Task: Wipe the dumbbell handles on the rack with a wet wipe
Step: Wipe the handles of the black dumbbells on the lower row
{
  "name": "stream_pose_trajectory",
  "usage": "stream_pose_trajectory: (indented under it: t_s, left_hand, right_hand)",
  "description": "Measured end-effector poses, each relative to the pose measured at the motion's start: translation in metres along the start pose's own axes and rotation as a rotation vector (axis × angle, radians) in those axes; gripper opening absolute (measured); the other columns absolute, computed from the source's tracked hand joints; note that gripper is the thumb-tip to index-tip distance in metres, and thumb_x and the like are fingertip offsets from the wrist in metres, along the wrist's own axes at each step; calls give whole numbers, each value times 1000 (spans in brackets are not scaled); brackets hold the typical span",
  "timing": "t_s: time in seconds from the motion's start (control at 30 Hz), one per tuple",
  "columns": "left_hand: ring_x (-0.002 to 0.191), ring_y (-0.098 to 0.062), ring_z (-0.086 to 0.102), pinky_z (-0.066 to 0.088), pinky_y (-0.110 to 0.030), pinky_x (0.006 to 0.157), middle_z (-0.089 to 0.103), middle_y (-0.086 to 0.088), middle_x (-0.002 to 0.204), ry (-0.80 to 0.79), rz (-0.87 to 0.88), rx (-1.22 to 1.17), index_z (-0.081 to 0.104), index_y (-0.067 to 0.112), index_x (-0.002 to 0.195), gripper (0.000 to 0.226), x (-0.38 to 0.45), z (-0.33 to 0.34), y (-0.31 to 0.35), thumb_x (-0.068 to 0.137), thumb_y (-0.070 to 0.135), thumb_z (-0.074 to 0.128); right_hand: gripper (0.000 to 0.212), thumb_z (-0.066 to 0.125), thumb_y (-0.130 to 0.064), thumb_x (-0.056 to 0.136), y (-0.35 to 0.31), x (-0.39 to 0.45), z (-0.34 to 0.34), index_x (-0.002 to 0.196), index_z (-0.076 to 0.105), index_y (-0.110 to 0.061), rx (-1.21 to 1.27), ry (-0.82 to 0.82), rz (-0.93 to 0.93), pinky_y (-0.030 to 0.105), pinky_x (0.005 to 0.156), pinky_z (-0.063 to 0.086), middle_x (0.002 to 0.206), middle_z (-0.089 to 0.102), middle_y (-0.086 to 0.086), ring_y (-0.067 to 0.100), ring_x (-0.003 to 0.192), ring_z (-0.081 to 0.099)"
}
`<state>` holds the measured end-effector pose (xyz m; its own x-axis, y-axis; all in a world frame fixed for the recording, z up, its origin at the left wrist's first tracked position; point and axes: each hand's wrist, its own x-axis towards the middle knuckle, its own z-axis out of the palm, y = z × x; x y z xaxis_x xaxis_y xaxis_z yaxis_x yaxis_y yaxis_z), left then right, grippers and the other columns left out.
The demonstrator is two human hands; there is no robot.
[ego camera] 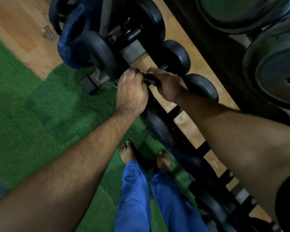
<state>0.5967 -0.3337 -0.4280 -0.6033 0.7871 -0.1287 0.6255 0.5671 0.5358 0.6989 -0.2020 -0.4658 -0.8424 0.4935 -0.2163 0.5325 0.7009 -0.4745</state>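
A rack [189, 113] of black dumbbells runs diagonally from the top centre to the bottom right. Both my hands meet on the second dumbbell, whose far head [176, 56] shows beyond them. My left hand [132, 92] is curled into a fist at the near end of its dark handle [149, 80]. My right hand [167, 86] is wrapped over the same handle from the right. No wet wipe shows; the fingers hide whatever lies under them. The top dumbbell [131, 36] and a third one [201, 87] lie on either side.
Large weight plates [274, 71] stand at the right. A blue worn weight [70, 39] hangs at the upper left by the rack's foot [88, 84]. Green turf [40, 114] covers the floor under my bare feet [127, 153], with wooden flooring [20, 27] beyond.
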Motion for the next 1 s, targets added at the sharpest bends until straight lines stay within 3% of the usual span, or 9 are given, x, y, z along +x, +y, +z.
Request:
stream_pose_trajectory:
  t_s: [0.1, 0.2, 0.4, 0.47, 0.6, 0.73, 0.83, 0.93, 1.0]
  left_hand:
    - [125, -37, 50, 37, -47, 112, 61, -20, 118, -14, 19, 8, 65, -1, 102, 28, 0, -1, 0, 86, 14, 46]
    - [125, -39, 50, 36, -47, 113, 61, -22, 118, -14, 2, 16, 65, -3, 101, 28, 1, -2, 1, 86, 14, 47]
    - [117, -41, 54, 42, -49, 106, 62, -22, 108, 33, 0, -35, 67, -2, 95, 30, 0, 2, 1, 83, 14, 44]
    - [117, -40, 55, 42, -48, 106, 63, -23, 109, 46, 0, -45, 67, -3, 95, 31, 1, 2, 1, 82, 14, 44]
    - [120, -40, 54, 38, -48, 111, 62, -24, 113, 43, 15, -43, 66, -4, 95, 22, 0, 2, -1, 85, 8, 50]
    - [120, -38, 54, 39, -48, 110, 63, -20, 112, 41, 43, -29, 67, -2, 98, 22, -1, 0, -2, 86, 7, 51]
    - [119, -38, 53, 39, -49, 110, 62, -21, 112, 24, 45, -22, 65, -3, 97, 21, 0, -1, -2, 87, 8, 50]
    - [112, -41, 55, 42, -52, 104, 62, -23, 106, 47, 4, -60, 61, -4, 90, 16, 0, -3, 0, 84, 5, 49]
    - [109, -42, 56, 43, -53, 102, 63, -22, 103, 70, -1, -101, 60, -3, 88, 15, -1, -3, 2, 82, 5, 48]
  right_hand:
    - [40, 34, -51, 92, -7, 5, 7, 119, 61, -38, 20, 31, 97, 35, 86, 52, 120, 65, -9, 24, 109, 64]
    - [47, 33, -56, 89, -18, 16, 0, 114, 63, -29, 3, -151, 51, 34, 75, 47, 110, 69, 3, 35, 99, 64]
    - [35, 39, -28, 101, -4, 32, -15, 122, 63, -15, -269, -48, 281, 35, 86, 50, 119, 65, 10, 32, 108, 62]
    - [39, 37, -35, 101, -15, 38, -14, 120, 63, -14, -317, -46, 262, 40, 86, 52, 119, 64, 13, 35, 108, 62]
    - [35, 40, -27, 102, -19, 41, -23, 120, 67, -12, -181, -312, 127, 32, 89, 44, 121, 65, 13, 31, 112, 59]
    - [50, 28, -40, 92, -11, 44, -27, 116, 67, -19, -271, -231, 164, 34, 88, 46, 121, 64, 11, 30, 109, 60]
    - [44, 34, -26, 99, -30, 45, -24, 124, 61, -4, -308, -425, 80, 35, 95, 45, 132, 57, 18, 35, 121, 55]
    - [27, 39, 2, 101, -34, 41, -22, 117, 60, 8, 51, -505, 137, 21, 69, 44, 96, 71, 14, 17, 89, 68]
    - [27, 39, 0, 101, -21, 36, -20, 112, 64, 2, 258, -339, 187, 16, 54, 42, 71, 64, -2, 2, 60, 60]
